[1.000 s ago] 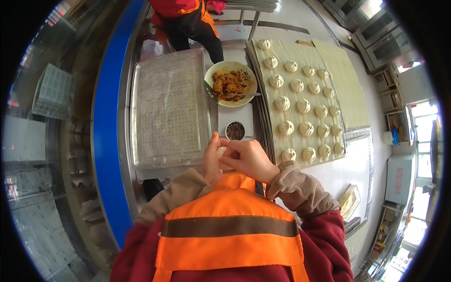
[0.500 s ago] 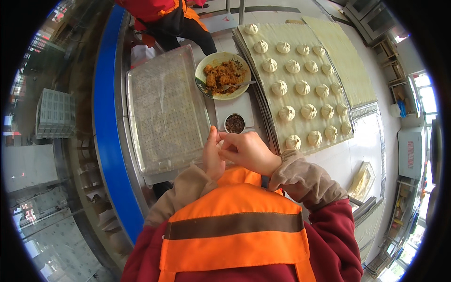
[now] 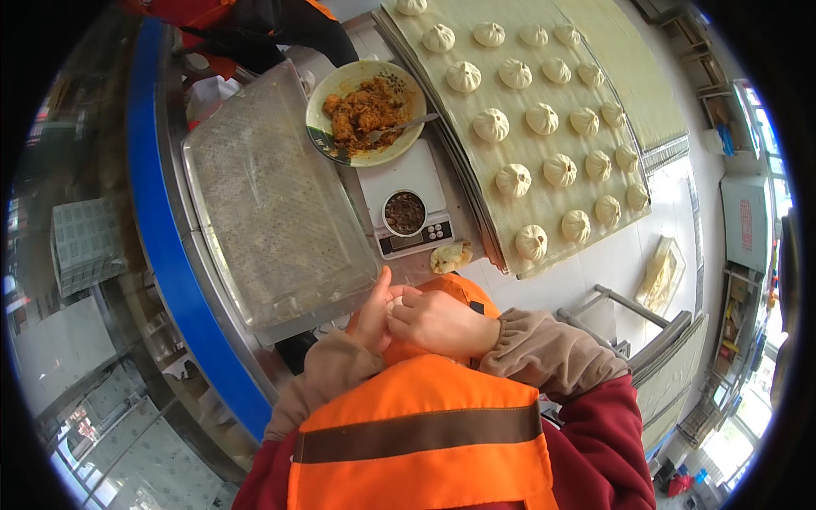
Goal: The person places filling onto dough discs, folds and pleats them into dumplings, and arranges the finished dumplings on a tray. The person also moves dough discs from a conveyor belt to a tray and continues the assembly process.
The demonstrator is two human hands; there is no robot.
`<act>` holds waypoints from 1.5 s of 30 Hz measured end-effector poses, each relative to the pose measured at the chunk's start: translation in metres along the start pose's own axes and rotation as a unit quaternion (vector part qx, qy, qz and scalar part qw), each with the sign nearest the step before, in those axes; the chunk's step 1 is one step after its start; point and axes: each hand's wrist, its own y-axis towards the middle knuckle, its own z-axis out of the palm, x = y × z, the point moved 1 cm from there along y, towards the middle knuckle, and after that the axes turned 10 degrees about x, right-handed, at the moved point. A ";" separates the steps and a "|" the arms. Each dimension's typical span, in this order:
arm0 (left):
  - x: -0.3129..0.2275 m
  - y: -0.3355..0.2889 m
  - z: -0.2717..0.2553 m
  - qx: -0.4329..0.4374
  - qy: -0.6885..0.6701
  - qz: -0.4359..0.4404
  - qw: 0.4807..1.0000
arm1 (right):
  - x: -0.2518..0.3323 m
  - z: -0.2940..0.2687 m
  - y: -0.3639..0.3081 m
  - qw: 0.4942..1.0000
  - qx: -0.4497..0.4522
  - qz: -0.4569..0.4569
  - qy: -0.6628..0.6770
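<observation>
Both my hands meet close to my apron, fingers closed around a small piece of pale dough point(image 3: 393, 304), probably a bun, which they mostly hide. My left hand point(image 3: 371, 320) cups it with the thumb pointing up. From the other side, the bent fingers of my right hand point(image 3: 444, 323) pinch it. Just beyond them, a stained lump of dough point(image 3: 450, 257) lies at the counter's edge. Behind it stands a white kitchen scale point(image 3: 414, 170) bearing a small round bowl of dark chopped filling point(image 3: 405, 212).
A large bowl point(image 3: 316, 109) of orange-brown filling with a metal utensil point(image 3: 410, 125) stands beyond the scale. To the left lies a clear plastic tray point(image 3: 272, 195). Rows of pleated buns point(image 3: 542, 119) sit on a lined tray point(image 3: 476, 174) at right. Another person point(image 3: 255, 38) stands across the counter.
My view has shifted, so the scale's front and the dough lump now show. My hands have drawn slightly toward my body, and the right fingers have curled further around the dough.
</observation>
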 end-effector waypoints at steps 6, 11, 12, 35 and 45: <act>0.014 0.010 -0.020 -0.049 -0.054 0.099 0.992 | -0.030 0.018 0.002 0.951 -0.114 0.139 0.251; 0.008 0.000 -0.029 -0.019 -0.034 0.125 0.991 | -0.105 0.037 0.022 0.918 -0.181 0.354 -0.014; 0.007 -0.002 -0.031 -0.022 -0.035 0.134 0.990 | -0.117 0.042 0.025 0.920 -0.178 0.345 -0.053; -0.051 0.011 0.019 -0.025 -0.125 0.303 0.944 | -0.030 -0.015 0.038 0.936 -0.234 0.205 0.164; -0.054 0.018 0.056 -0.007 -0.127 0.252 0.959 | -0.041 -0.046 0.012 0.958 -0.267 0.093 0.038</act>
